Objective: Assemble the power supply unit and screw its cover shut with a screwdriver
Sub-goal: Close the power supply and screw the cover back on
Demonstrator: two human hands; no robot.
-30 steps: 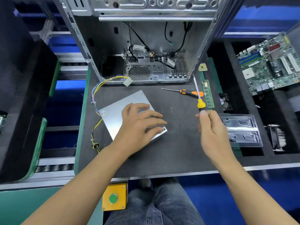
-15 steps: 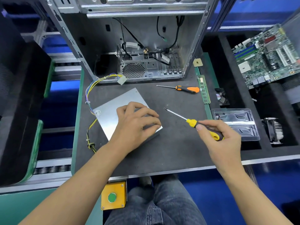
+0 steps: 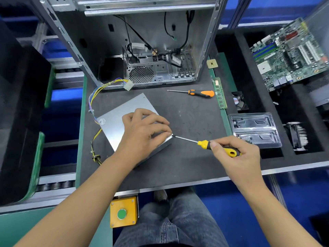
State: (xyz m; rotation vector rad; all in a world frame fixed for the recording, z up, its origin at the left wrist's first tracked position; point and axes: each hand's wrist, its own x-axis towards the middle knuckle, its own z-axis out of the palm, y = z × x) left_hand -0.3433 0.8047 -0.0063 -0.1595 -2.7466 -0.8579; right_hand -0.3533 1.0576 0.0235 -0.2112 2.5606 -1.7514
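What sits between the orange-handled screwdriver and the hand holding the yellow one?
In the head view, only bare dark mat separates the orange-handled screwdriver from the right hand.

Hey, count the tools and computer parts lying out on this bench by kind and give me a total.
Screwdrivers: 2, yellow-handled and orange-handled
Power supply units: 1
Memory sticks: 1
Motherboards: 1
Computer cases: 1
Small fans: 1
Total: 7
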